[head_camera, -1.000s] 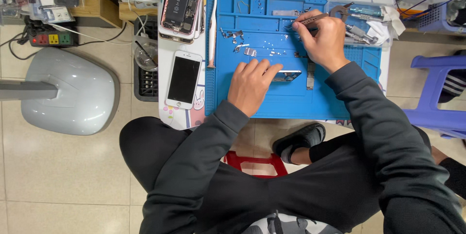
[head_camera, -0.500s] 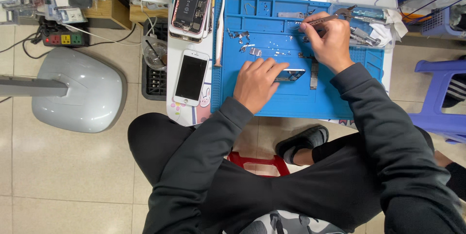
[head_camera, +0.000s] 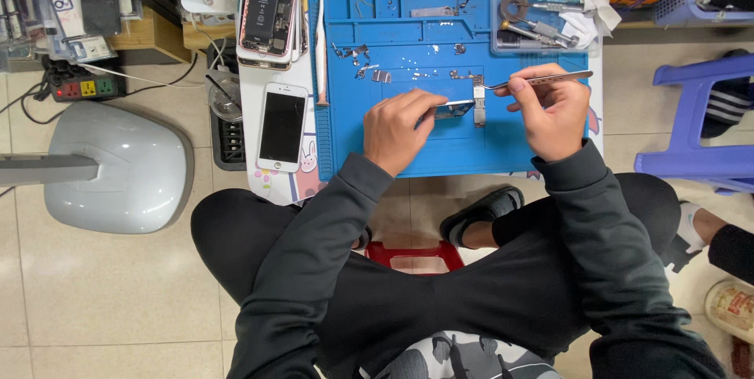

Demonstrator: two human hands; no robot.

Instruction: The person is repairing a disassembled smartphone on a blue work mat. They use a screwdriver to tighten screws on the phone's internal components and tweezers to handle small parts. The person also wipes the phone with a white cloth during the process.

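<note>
The right hand [head_camera: 550, 112] has come back from the far edge of the blue mat [head_camera: 542, 147] to its middle, and the tweezers [head_camera: 534, 80] it pinches now point left, tips at the small board [head_camera: 463, 108] rather than up among the tools. The left hand [head_camera: 400, 128] stays curled over that board, fingertips pressing it flat on the mat; what the tips grip, if anything, is too small to tell. That shift suggests the work has turned from fetching to placing or picking at the board itself. Loose screws and brackets [head_camera: 369, 65] lie scattered above it, with a clear tray [head_camera: 503, 41] of tools at the mat's far right corner. Left of the mat lie a white phone [head_camera: 283, 128] and an opened phone [head_camera: 271, 10]. The floor is tiled; a grey stand base [head_camera: 118, 167] sits left, a blue stool [head_camera: 699, 120] right.
</note>
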